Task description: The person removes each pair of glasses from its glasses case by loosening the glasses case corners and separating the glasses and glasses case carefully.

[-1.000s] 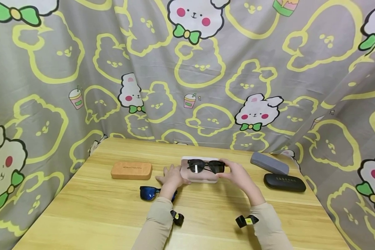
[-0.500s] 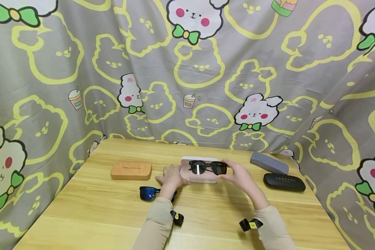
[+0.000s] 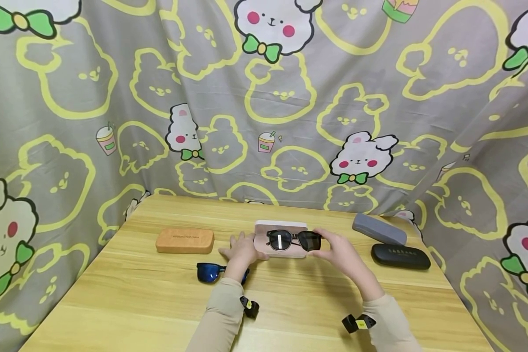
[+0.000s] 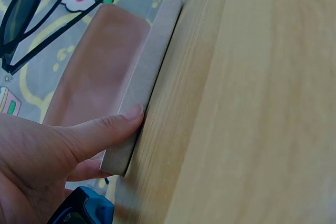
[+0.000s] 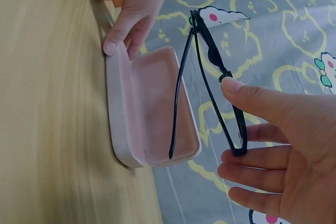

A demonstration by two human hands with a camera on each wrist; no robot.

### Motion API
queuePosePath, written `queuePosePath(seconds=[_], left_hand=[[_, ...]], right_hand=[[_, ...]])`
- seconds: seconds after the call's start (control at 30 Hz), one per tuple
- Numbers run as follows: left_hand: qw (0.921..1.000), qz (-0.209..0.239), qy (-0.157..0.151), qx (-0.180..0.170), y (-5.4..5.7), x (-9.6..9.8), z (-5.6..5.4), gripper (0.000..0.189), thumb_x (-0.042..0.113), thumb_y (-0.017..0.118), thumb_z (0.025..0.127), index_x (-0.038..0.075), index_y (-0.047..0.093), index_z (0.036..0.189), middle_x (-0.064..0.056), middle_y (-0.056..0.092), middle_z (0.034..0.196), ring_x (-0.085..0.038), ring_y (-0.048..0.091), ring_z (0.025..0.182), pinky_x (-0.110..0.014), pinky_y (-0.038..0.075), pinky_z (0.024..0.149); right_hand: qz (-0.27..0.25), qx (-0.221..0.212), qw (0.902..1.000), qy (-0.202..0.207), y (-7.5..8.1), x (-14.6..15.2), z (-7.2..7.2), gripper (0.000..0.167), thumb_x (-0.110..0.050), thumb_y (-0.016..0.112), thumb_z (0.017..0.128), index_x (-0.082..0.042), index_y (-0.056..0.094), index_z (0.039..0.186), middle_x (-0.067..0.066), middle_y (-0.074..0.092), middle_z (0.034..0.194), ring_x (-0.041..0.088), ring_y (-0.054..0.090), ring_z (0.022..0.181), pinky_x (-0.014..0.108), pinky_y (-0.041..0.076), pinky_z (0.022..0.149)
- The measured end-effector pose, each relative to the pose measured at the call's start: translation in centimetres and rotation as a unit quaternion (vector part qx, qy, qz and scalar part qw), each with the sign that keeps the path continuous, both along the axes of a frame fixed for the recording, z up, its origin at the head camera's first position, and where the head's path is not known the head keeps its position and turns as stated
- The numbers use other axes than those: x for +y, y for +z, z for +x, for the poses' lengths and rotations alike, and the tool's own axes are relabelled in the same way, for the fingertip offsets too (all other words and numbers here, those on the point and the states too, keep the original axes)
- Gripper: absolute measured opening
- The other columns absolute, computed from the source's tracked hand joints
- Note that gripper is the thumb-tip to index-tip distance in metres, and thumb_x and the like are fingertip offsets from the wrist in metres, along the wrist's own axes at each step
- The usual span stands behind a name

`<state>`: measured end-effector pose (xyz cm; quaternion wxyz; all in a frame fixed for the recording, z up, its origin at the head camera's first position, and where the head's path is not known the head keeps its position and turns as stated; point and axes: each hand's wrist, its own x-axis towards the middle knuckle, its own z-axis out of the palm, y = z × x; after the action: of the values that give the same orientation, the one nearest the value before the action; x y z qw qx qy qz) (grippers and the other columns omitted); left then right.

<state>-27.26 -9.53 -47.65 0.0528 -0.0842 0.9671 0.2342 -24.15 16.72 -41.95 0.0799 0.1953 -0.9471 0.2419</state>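
"What does my right hand (image 5: 294, 145) have?"
"I see it pinching black sunglasses (image 3: 279, 240) between thumb and fingers, held over the open pink case (image 5: 121, 124). My left hand (image 3: 244, 250) grips that case's left end."
"Any writing?"
"Blurred lettering on the orange case (image 3: 185, 241) and the black case (image 3: 400, 256); I can't read either reliably from here."
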Motion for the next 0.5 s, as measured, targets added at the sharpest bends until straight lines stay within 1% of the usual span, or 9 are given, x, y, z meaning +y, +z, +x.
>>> queuePosePath(seconds=[0.2,0.4,0.5], left_hand=[[1.0000,0.007,0.002,0.000,-0.04,0.03,0.02,0.089,0.052,0.087,0.063,0.024,0.053,0.140,-0.010,0.041,0.153,-0.043,0.022,0.147,-0.082,0.014,0.104],[1.0000,0.004,0.002,0.001,-0.03,-0.01,0.02,0.089,0.053,0.087,0.062,0.024,0.054,0.139,-0.010,0.042,0.152,-0.043,0.023,0.146,-0.082,0.015,0.103],[1.0000,0.004,0.003,0.000,0.03,0.01,0.02,0.091,0.054,0.087,0.062,0.025,0.052,0.141,-0.011,0.040,0.154,-0.043,0.022,0.146,-0.082,0.015,0.103]], right_hand=[[0.000,0.024,0.9997,0.011,-0.32,-0.03,0.37,0.062,-0.027,0.081,0.079,0.000,0.059,0.130,0.021,0.066,0.124,0.040,0.065,0.109,0.053,0.054,0.089],[-0.005,0.034,0.9993,0.011,-0.49,0.05,0.76,0.060,-0.026,0.082,0.078,0.000,0.061,0.128,0.019,0.067,0.122,0.038,0.065,0.109,0.052,0.054,0.091],[-0.003,0.042,0.9991,0.010,-0.78,0.13,0.88,0.061,-0.027,0.082,0.077,-0.001,0.061,0.128,0.018,0.068,0.122,0.037,0.066,0.109,0.051,0.054,0.091]])
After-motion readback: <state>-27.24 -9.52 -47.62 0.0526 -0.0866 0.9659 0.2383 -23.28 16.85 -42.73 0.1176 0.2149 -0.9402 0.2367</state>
